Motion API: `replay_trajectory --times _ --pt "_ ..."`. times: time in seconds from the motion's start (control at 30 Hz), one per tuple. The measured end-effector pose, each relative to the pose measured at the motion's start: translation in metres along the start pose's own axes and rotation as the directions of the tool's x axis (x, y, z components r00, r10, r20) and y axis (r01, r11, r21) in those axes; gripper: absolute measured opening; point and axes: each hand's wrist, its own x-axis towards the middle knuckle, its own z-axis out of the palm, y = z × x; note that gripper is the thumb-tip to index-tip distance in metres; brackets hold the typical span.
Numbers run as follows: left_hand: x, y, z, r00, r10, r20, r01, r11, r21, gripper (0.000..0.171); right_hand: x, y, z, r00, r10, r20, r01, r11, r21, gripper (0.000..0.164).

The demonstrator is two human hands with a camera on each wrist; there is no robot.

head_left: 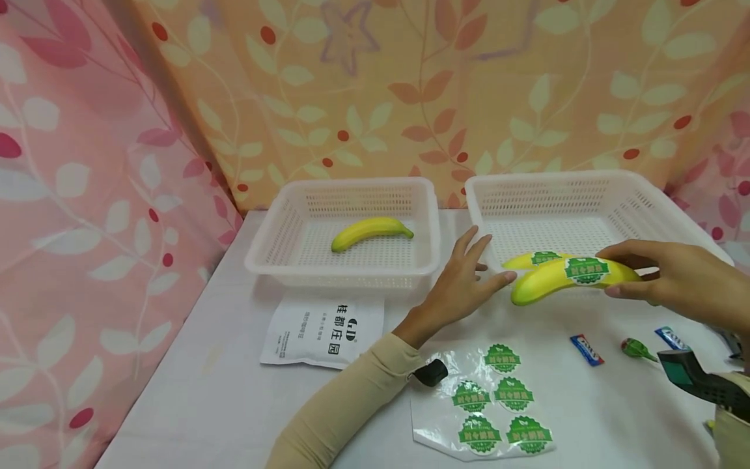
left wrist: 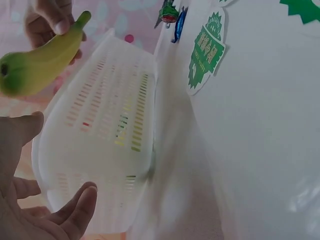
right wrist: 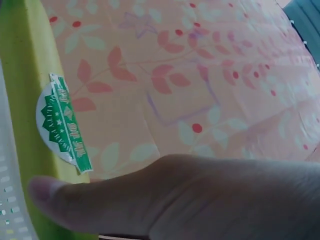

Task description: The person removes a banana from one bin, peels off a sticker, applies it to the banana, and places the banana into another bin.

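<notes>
Peach floral cloth (head_left: 375,98) hangs behind everything, with a pink floral cloth (head_left: 88,215) at the left. Before them stands a table (head_left: 193,404) under a white covering. Two white plastic baskets sit on it, apart from each other: the larger right basket (head_left: 545,185) and the left basket (head_left: 351,270). Nearer, a clear sheet (head_left: 430,426) carries five green stickers, and a white packet (head_left: 322,335) with dark lettering lies beside it, just in front of the left basket.

The right hand (head_left: 685,277) pinches one end of a labelled banana (head_left: 545,283) between thumb and fingers, holding it over the right basket's near side. The left hand (head_left: 457,286) grasps nothing, its fingers spread close to that basket's rim; whether they touch it, I cannot tell. A second labelled banana (head_left: 518,262), partly hidden, lies inside the right basket, while a plain banana (head_left: 369,232) rests in the left one.

Smallest are a lollipop (head_left: 635,348) and two blue wrapped sweets (head_left: 587,350) near the table's right side.
</notes>
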Motion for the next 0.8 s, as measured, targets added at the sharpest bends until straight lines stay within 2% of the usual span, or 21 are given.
replay_trajectory --times 0.2,0.43,0.53,0.67,0.8 --pt "0.002 0.002 -0.004 1.000 -0.006 -0.001 0.006 1.000 0.005 0.083 0.025 -0.008 -0.015 0.999 -0.027 -0.038 0.028 0.999 0.029 0.066" --pt "0.001 0.000 -0.007 1.000 -0.018 -0.015 0.018 0.999 -0.030 0.085 0.076 -0.013 -0.032 0.997 -0.078 -0.029 0.080 0.994 0.071 0.061" --pt "0.001 0.000 -0.008 1.000 -0.012 -0.010 0.012 0.999 -0.034 0.085 0.095 -0.009 -0.034 0.996 -0.092 -0.017 0.093 0.994 0.050 0.057" --pt "0.002 0.000 -0.007 1.000 -0.017 -0.003 0.017 0.999 -0.029 0.085 0.116 0.001 -0.031 0.996 -0.079 0.029 0.079 0.997 0.018 0.054" --pt "0.003 0.001 -0.006 1.000 -0.025 -0.006 0.025 0.999 -0.024 0.085 0.134 0.014 -0.024 0.992 -0.020 0.123 0.014 0.999 0.049 0.056"
